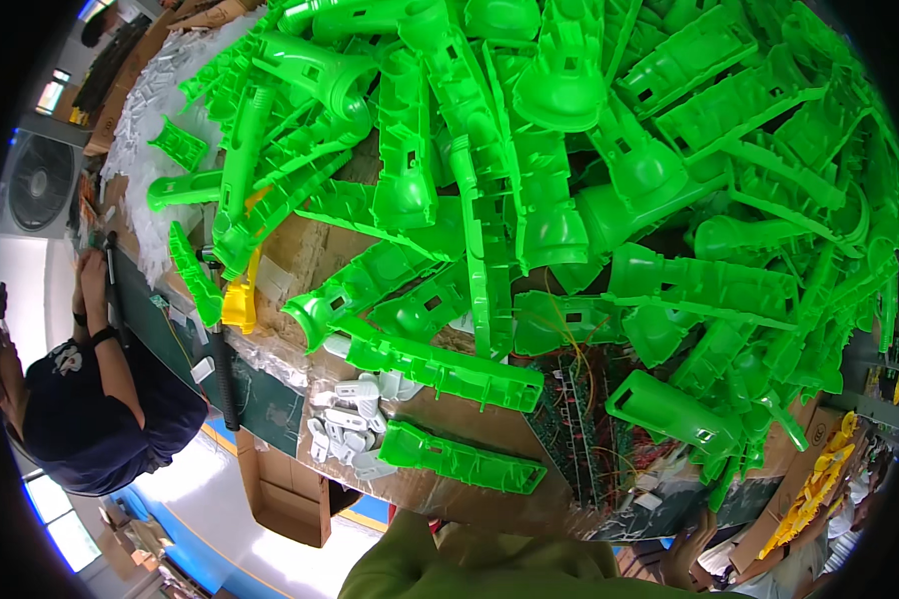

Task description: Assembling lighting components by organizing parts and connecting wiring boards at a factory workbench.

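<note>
Neither of my hands shows; only my olive-green shirt (489, 564) comes in at the lower edge. In front of me a large heap of bright green plastic shell halves (559, 80) covers most of the table. Two long green shells, an upper one (440, 371) and a lower one (459, 459), lie toward the near edge. Beside them sits a small pile of white plastic parts (350, 419). To the right of these, several strips of green circuit boards (579, 429) with thin wires lie partly beneath the shells. A yellow plastic part (242, 295) rests at the left of the heap.
At the left a co-worker in dark clothing (110, 409) reaches to the table. A black rod-like tool (222, 374) lies nearby. Below the table edge stands an open cardboard box (280, 489). Another person's hand (691, 544) and a stack of yellow parts (809, 484) are at the lower right.
</note>
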A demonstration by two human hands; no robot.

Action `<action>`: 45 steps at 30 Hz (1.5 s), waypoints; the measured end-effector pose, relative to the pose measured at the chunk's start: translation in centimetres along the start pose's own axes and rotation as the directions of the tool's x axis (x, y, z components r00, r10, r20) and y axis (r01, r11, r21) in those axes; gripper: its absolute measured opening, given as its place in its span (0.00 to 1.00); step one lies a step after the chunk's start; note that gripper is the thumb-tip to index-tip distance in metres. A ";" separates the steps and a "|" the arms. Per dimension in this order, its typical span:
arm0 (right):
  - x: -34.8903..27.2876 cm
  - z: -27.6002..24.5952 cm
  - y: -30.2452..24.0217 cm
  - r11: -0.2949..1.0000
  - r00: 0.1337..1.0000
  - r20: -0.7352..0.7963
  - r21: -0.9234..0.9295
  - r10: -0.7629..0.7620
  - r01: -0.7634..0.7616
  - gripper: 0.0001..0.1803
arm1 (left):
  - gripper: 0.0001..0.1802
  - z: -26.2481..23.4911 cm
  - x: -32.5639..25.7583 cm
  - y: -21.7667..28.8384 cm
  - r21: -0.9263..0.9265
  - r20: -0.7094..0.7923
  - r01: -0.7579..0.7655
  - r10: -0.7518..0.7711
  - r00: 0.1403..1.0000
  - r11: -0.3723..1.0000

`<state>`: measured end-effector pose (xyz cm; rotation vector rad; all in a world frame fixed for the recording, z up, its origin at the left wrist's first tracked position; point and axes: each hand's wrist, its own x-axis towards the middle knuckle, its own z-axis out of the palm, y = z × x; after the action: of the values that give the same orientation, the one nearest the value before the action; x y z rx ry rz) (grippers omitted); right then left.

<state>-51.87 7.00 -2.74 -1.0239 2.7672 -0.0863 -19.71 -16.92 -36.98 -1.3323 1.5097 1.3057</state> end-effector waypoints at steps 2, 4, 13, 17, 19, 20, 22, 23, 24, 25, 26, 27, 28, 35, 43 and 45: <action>0.1 -0.4 -0.3 0.998 0.998 0.020 -0.012 0.059 -0.059 0.23 | 0.31 1.0 1.0 0.1 -0.019 0.031 -0.031 0.031 0.999 0.999; 0.4 -0.3 -0.4 0.998 0.998 0.046 -0.036 0.049 -0.047 0.23 | 0.30 1.5 1.8 0.5 -0.036 0.056 -0.064 0.066 0.996 0.997; -1.1 0.6 1.2 0.998 0.999 0.023 -0.055 0.035 -0.034 0.24 | 0.28 -1.6 3.2 1.7 -0.015 0.153 -0.229 0.229 0.961 0.973; -0.4 0.5 0.5 0.999 0.999 -0.016 0.004 0.033 -0.033 0.24 | 0.27 -5.2 3.2 1.9 0.024 0.176 -0.295 0.287 0.942 0.955; 0.1 0.0 -0.9 0.996 0.997 0.003 0.039 0.082 -0.082 0.24 | 0.26 -6.4 2.2 1.5 0.045 0.202 -0.328 0.313 0.928 0.944; 0.4 -0.5 -1.3 0.992 0.994 0.026 0.063 0.108 -0.109 0.24 | 0.26 -7.0 1.2 1.5 0.048 0.208 -0.342 0.325 0.922 0.938; 0.4 -0.4 -1.2 0.999 0.998 -0.054 0.028 0.043 -0.041 0.22 | 0.26 -8.3 -1.0 1.4 0.049 0.212 -0.367 0.350 0.913 0.929; 0.3 -0.6 -1.0 0.992 0.995 -0.005 0.079 0.099 -0.098 0.23 | 0.25 -9.1 -2.3 1.4 0.049 0.210 -0.380 0.362 0.908 0.924; 0.2 -1.2 -1.1 0.980 0.988 0.047 0.128 0.147 -0.152 0.24 | 0.25 -9.8 -3.7 1.3 0.048 0.206 -0.391 0.374 0.904 0.919; 0.5 -2.2 -1.4 0.983 0.993 0.029 0.139 0.119 -0.122 0.20 | 0.25 -10.5 -5.2 1.2 0.044 0.198 -0.401 0.385 0.901 0.915; 0.7 -3.2 -1.6 0.983 0.995 0.020 0.157 0.096 -0.098 0.20 | 0.25 -11.6 -6.8 1.3 0.040 0.182 -0.410 0.397 0.900 0.911; 1.0 -3.9 -1.7 0.910 0.978 0.097 0.360 0.185 -0.208 0.17 | 0.24 -12.8 -8.3 1.2 0.036 0.160 -0.420 0.409 0.898 0.907; 1.2 -4.6 -1.5 0.785 0.949 0.199 0.534 0.245 -0.314 0.15 | 0.24 -13.8 -9.9 1.0 0.031 0.136 -0.428 0.420 0.897 0.903; 3.2 -9.2 -5.1 0.607 0.980 0.200 0.778 0.000 -0.158 0.09 | 0.15 -20.1 -26.4 1.9 -0.319 -0.004 -0.388 0.409 0.913 0.865; 7.3 -13.7 -13.8 0.601 0.949 0.287 0.784 -0.129 -0.155 0.07 | 0.19 -35.5 -37.3 4.3 -0.408 -0.219 -0.438 0.381 0.899 0.801; 8.4 -12.9 -15.5 0.610 0.956 0.237 0.788 -0.174 -0.084 0.07 | 0.16 -40.6 -37.8 6.0 -0.512 -0.313 -0.483 0.369 0.875 0.711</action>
<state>-50.74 -10.39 10.46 -0.7481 2.0264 -0.9974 -13.84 -47.55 9.31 -1.5581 1.6922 2.1258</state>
